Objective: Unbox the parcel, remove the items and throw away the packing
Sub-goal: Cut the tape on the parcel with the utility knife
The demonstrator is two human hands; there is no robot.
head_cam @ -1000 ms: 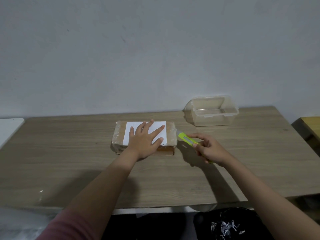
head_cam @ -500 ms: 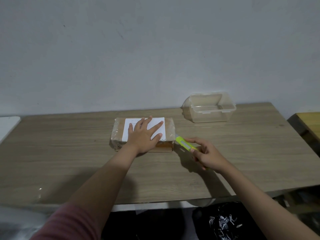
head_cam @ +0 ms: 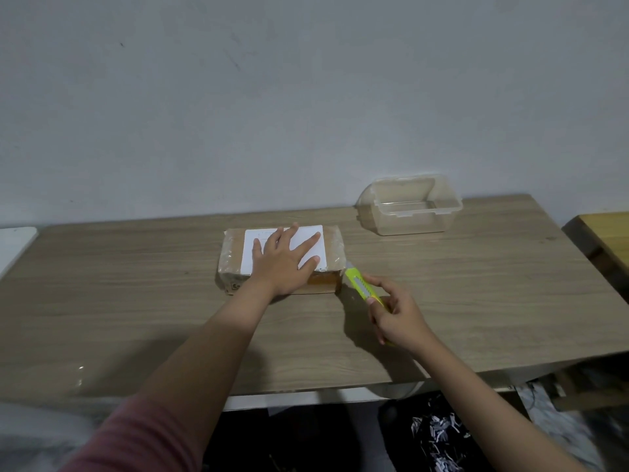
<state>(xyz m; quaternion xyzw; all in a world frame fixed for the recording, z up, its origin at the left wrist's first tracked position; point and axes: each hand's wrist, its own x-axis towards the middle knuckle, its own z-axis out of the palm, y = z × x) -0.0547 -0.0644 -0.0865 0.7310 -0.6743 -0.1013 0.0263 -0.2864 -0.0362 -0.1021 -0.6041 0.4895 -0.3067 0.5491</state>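
A brown cardboard parcel [head_cam: 231,264] wrapped in clear tape, with a white label on top, lies in the middle of the wooden table [head_cam: 136,301]. My left hand [head_cam: 284,262] rests flat on the label with fingers spread, pressing the parcel down. My right hand [head_cam: 396,316] grips a yellow-green utility knife [head_cam: 359,284]. The knife's tip touches the parcel's near right corner.
A clear plastic container [head_cam: 410,207] with its lid tipped back stands at the back right of the table. A black bin bag with shredded paper [head_cam: 439,434] sits on the floor under the table's front edge. A yellow wooden surface [head_cam: 609,233] is at the far right.
My right hand has drawn the knife along the parcel's right side toward me, from the far part of that edge to the near corner. My left hand stays on the label.
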